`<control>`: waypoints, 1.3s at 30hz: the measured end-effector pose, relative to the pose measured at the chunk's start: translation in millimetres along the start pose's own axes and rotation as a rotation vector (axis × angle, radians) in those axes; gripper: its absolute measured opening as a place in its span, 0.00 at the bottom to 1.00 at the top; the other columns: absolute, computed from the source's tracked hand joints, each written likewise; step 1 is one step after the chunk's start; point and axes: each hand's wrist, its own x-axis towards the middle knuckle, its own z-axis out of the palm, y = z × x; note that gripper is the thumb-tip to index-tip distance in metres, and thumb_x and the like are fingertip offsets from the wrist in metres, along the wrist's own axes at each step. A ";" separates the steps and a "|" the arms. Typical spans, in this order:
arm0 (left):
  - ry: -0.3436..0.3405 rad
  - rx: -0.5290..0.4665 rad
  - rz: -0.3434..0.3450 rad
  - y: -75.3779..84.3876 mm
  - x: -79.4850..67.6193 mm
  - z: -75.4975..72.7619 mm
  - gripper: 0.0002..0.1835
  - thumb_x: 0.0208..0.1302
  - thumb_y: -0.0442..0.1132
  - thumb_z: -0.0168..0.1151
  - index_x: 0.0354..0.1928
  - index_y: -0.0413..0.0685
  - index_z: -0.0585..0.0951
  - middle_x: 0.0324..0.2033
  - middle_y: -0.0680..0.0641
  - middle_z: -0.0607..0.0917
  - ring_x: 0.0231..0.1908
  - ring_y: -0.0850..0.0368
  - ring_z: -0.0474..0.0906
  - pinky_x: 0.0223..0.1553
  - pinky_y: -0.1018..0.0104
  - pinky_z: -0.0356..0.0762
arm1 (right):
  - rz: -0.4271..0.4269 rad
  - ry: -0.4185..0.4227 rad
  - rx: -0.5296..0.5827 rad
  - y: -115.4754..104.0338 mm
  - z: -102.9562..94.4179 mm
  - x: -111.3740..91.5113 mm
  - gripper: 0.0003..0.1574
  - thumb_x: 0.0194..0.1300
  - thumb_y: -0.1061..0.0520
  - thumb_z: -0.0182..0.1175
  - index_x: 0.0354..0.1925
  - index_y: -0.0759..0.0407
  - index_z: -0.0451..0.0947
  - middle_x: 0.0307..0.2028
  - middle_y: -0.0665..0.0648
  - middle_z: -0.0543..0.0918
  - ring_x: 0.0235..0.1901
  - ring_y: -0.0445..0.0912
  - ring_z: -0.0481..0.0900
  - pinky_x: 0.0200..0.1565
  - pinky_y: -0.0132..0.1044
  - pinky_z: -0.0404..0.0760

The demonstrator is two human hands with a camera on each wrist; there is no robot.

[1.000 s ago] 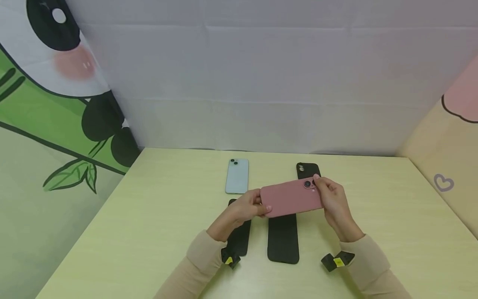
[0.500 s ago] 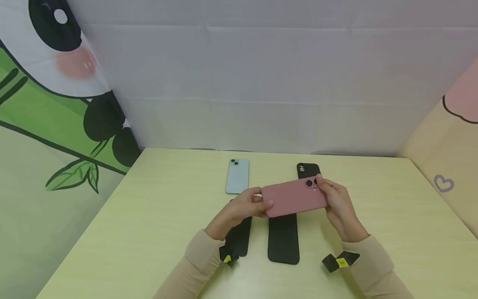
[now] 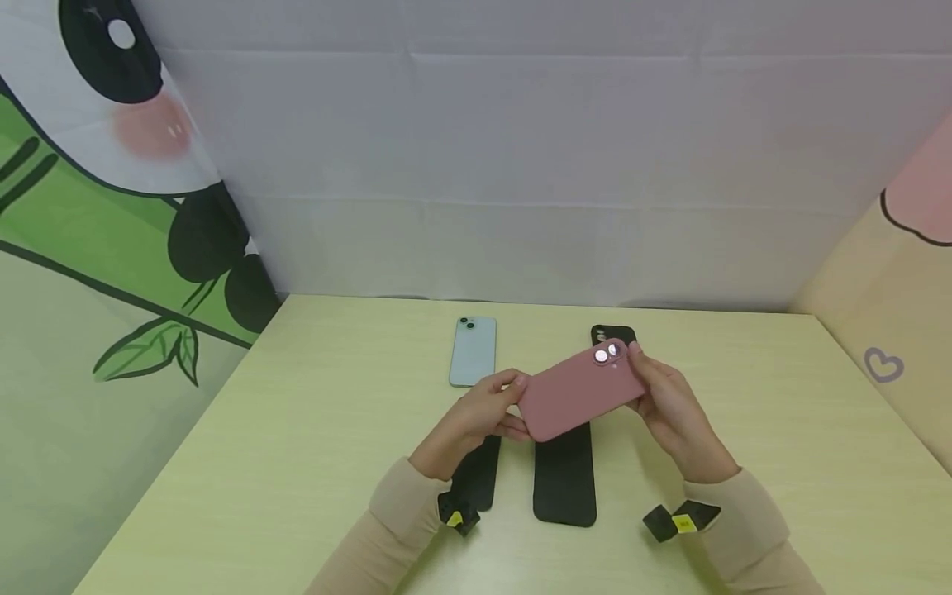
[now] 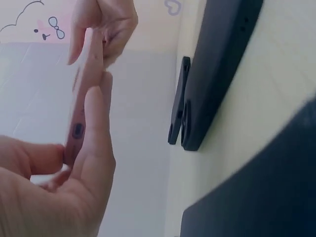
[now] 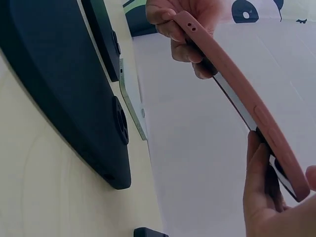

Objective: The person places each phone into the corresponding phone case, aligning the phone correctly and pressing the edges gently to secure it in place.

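Observation:
A pink phone case point(image 3: 583, 391) is held up over the table, its camera end toward the right and tilted upward. A glossy screen point(image 5: 235, 94) shows inside the case's rim in the right wrist view. My left hand point(image 3: 476, 420) pinches the lower left end of the case, beside the charging-port opening point(image 4: 77, 130). My right hand point(image 3: 673, 413) grips the camera end, thumb at the near edge and fingers behind. Beneath the pink case lies a black phone case point(image 3: 565, 483), partly hidden by it.
Another black case point(image 3: 479, 475) lies under my left wrist. A light blue phone point(image 3: 472, 354) rests face down at the back. Behind the pink case, a further black case point(image 3: 613, 333) shows only its camera end. A wall point(image 3: 521, 165) rises at the table's far edge.
The pink case has tilted, its left end dipping and its camera end rising slightly leftward. My left thumb has shifted from its face to the upper left corner. The cases on the table stay put.

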 end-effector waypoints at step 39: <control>-0.055 0.098 0.033 -5.5 2.7 9.5 0.12 0.68 0.36 0.48 0.42 0.34 0.76 0.27 0.50 0.78 0.28 0.61 0.76 0.38 0.64 0.79 | -0.041 -0.097 -0.032 -4.9 1.3 -2.4 0.11 0.67 0.53 0.51 0.39 0.55 0.78 0.32 0.47 0.83 0.34 0.38 0.81 0.40 0.29 0.79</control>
